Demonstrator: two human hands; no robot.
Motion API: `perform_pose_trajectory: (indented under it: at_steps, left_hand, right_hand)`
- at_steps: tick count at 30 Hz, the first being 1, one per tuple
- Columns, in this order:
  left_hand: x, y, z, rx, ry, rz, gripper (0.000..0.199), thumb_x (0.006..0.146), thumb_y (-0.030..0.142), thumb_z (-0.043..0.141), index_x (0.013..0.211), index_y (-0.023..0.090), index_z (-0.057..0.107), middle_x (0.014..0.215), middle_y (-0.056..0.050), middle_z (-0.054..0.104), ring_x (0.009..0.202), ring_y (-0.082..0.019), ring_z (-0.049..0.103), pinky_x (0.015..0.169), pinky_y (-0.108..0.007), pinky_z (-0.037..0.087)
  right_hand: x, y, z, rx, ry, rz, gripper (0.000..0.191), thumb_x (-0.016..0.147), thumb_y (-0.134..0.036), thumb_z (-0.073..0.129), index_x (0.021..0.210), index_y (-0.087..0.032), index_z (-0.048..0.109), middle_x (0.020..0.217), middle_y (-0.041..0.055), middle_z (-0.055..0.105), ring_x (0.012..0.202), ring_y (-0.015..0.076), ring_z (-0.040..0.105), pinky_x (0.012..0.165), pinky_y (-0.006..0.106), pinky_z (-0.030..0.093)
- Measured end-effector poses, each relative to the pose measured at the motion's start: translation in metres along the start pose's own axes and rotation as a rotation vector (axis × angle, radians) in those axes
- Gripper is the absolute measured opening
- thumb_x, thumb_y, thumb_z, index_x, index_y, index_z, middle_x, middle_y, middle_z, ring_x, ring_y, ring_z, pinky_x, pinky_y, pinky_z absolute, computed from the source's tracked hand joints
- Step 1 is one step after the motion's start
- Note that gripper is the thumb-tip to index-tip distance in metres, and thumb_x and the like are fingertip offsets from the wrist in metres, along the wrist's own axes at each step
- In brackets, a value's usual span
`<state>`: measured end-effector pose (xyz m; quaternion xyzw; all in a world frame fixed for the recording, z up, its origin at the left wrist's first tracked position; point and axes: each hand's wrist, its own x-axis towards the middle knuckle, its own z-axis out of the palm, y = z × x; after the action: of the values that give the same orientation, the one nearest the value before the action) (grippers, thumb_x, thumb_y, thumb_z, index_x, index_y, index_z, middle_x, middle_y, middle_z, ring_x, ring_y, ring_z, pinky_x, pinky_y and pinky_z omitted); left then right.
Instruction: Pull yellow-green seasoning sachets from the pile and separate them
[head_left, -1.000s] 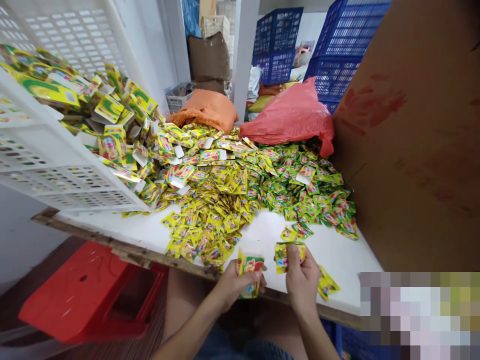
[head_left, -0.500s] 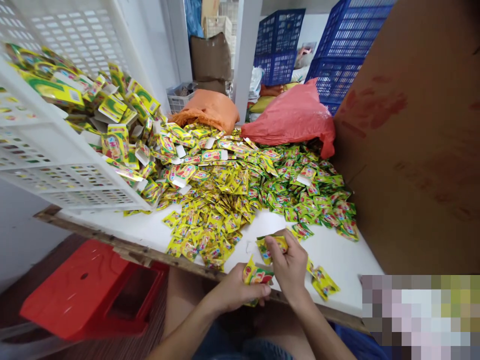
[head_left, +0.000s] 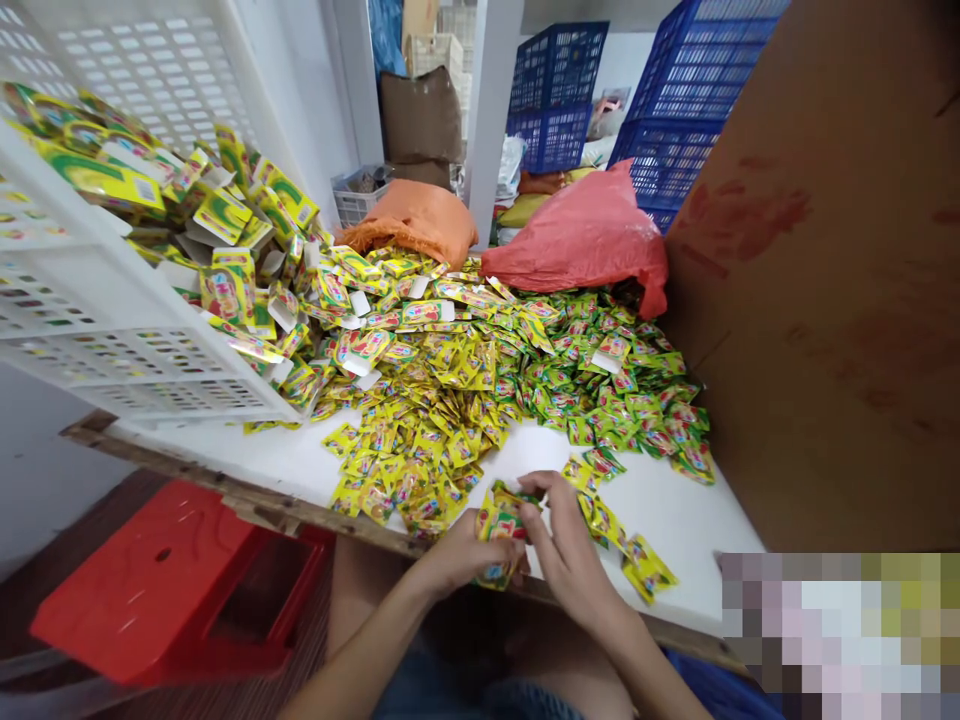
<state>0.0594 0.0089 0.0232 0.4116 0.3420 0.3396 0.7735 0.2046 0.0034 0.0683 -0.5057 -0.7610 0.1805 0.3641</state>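
My left hand [head_left: 455, 556] is closed around a small yellow, green and red box [head_left: 495, 532], holding it at the table's front edge. My right hand [head_left: 568, 545] has its curled fingers and thumb against the box's upper right side. Green and yellow edges show at the top of the box by those fingertips; whether they are sachets or box flaps I cannot tell. Just right of that hand, several yellow sachets [head_left: 649, 568] lie in a slanting row. Beyond the hands are a heap of yellow sachets [head_left: 420, 450] and a heap of green sachets [head_left: 630, 400].
At left, a tipped white plastic crate [head_left: 150, 375] spills small boxes [head_left: 229, 285] onto the white table [head_left: 675, 520]. Orange [head_left: 420, 215] and red [head_left: 585, 235] sacks lie behind the heaps. A large cardboard sheet [head_left: 817, 300] bounds the right. A red stool [head_left: 142, 580] stands below left.
My right hand has brought its yellow sachet to the box, and that sachet is no longer distinct. The box has turned more upright and moved slightly up in my left hand.
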Motion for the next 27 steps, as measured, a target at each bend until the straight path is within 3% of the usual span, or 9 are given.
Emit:
perform_pose_trajectory:
  at_steps: [3, 8, 14, 18, 21, 24, 27]
  left_hand:
    - [0.007, -0.002, -0.009, 0.054, -0.002, 0.051, 0.039, 0.064, 0.034, 0.074, 0.094, 0.011, 0.062, 0.076, -0.004, 0.064, 0.068, -0.014, 0.059, 0.067, -0.025, 0.046]
    - [0.016, -0.005, -0.016, 0.229, 0.039, 0.149, 0.047, 0.064, 0.032, 0.073, 0.106, 0.015, 0.060, 0.101, -0.004, 0.064, 0.094, -0.019, 0.055, 0.082, -0.026, 0.043]
    - [0.035, -0.003, -0.023, 0.282, -0.015, 0.220, 0.046, 0.063, 0.034, 0.073, 0.102, 0.012, 0.062, 0.091, -0.004, 0.066, 0.086, -0.019, 0.057, 0.081, -0.029, 0.044]
    - [0.036, -0.010, -0.029, 0.270, 0.032, 0.248, 0.048, 0.065, 0.038, 0.071, 0.104, 0.014, 0.058, 0.096, -0.005, 0.065, 0.091, -0.021, 0.058, 0.085, -0.033, 0.044]
    - [0.025, -0.013, -0.030, 0.338, 0.146, 0.327, 0.053, 0.068, 0.032, 0.071, 0.113, 0.018, 0.049, 0.103, -0.005, 0.062, 0.096, -0.020, 0.057, 0.088, -0.033, 0.043]
    - [0.013, -0.014, -0.032, 0.401, 0.269, 0.424, 0.053, 0.073, 0.026, 0.067, 0.118, 0.021, 0.040, 0.100, -0.004, 0.060, 0.089, -0.017, 0.059, 0.083, -0.031, 0.046]
    - [0.006, -0.013, -0.033, 0.500, 0.272, 0.430, 0.031, 0.078, 0.024, 0.061, 0.108, 0.020, 0.052, 0.099, -0.005, 0.061, 0.089, -0.017, 0.059, 0.081, -0.030, 0.046]
  right_hand:
    - [-0.004, 0.012, 0.000, -0.049, 0.058, -0.004, 0.013, 0.088, -0.028, 0.045, 0.098, -0.023, 0.054, 0.101, 0.0070, 0.051, 0.099, 0.0237, 0.047, 0.086, 0.040, 0.038]
    - [-0.002, 0.019, -0.003, -0.111, -0.055, -0.047, 0.012, 0.087, -0.026, 0.048, 0.087, -0.024, 0.060, 0.101, 0.0062, 0.054, 0.101, 0.0232, 0.048, 0.085, 0.039, 0.039]
    - [0.001, 0.018, -0.005, -0.235, -0.110, -0.040, 0.013, 0.085, -0.033, 0.054, 0.088, -0.025, 0.064, 0.106, 0.0068, 0.055, 0.102, 0.0252, 0.049, 0.085, 0.040, 0.038]
    - [-0.003, 0.027, 0.004, -0.155, -0.177, -0.003, 0.019, 0.085, -0.033, 0.054, 0.100, -0.025, 0.063, 0.101, 0.0071, 0.058, 0.098, 0.0233, 0.053, 0.084, 0.037, 0.042]
    - [-0.003, 0.032, 0.009, -0.068, -0.200, 0.014, 0.020, 0.088, -0.029, 0.048, 0.101, -0.024, 0.062, 0.099, 0.0063, 0.059, 0.096, 0.0215, 0.054, 0.085, 0.036, 0.043]
    - [-0.005, 0.037, 0.016, 0.011, -0.145, 0.039, 0.020, 0.089, -0.025, 0.046, 0.104, -0.023, 0.059, 0.095, 0.0055, 0.060, 0.093, 0.0204, 0.056, 0.082, 0.034, 0.044]
    - [-0.015, 0.043, 0.029, 0.098, 0.017, 0.135, 0.022, 0.086, -0.029, 0.051, 0.106, -0.020, 0.054, 0.092, 0.0060, 0.062, 0.089, 0.0205, 0.058, 0.079, 0.032, 0.046]
